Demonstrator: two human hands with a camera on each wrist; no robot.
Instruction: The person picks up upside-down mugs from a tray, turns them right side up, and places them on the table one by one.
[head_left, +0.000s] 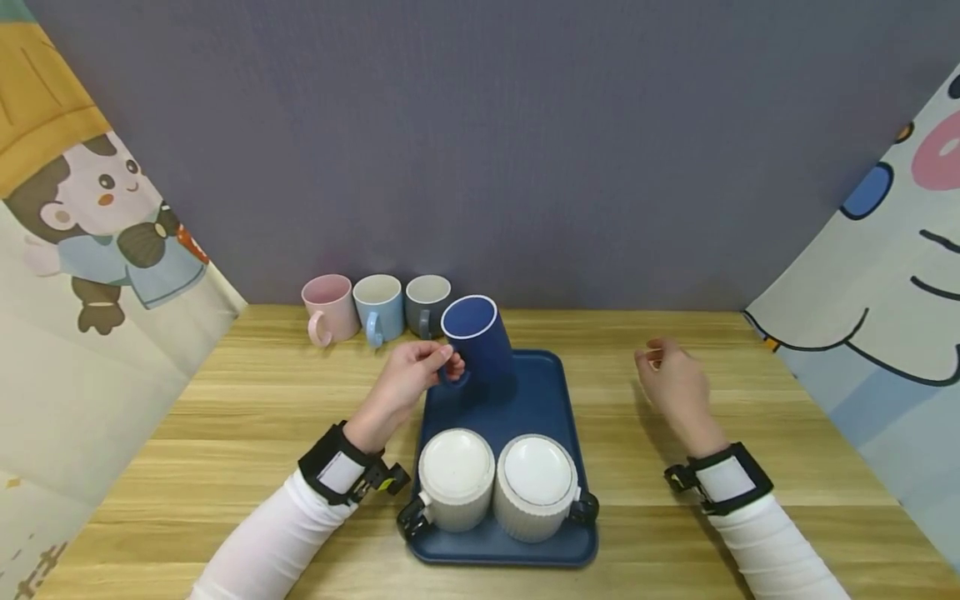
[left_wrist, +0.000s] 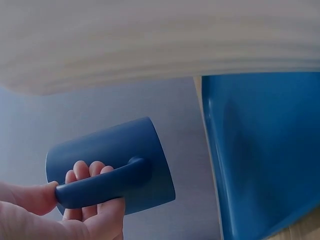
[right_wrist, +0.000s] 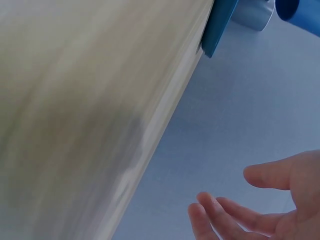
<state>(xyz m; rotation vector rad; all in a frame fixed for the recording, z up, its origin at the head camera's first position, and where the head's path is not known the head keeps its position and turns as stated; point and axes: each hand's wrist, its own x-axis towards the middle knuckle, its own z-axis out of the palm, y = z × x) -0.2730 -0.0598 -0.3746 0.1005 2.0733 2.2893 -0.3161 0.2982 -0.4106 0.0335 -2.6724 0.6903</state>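
A dark blue mug (head_left: 483,346), tilted with its white rim up, is held by its handle in my left hand (head_left: 411,375) over the far part of a navy tray (head_left: 536,400). In the left wrist view the fingers (left_wrist: 95,170) pass through the mug's handle (left_wrist: 100,187) and the thumb presses on it. Two pale ribbed mugs (head_left: 456,475) stand upside down on the tray's near half, their dark handles pointing outward. My right hand (head_left: 675,379) hovers over the wooden table right of the tray, fingers loosely curled around nothing.
Left of the tray's far end, a pink mug (head_left: 341,310), a light blue mug (head_left: 384,308) and a dark grey mug (head_left: 429,304) stand upright in a row along the grey back panel (head_left: 480,150). Printed curtains (head_left: 112,275) hang at both sides of the wooden table (head_left: 285,400).
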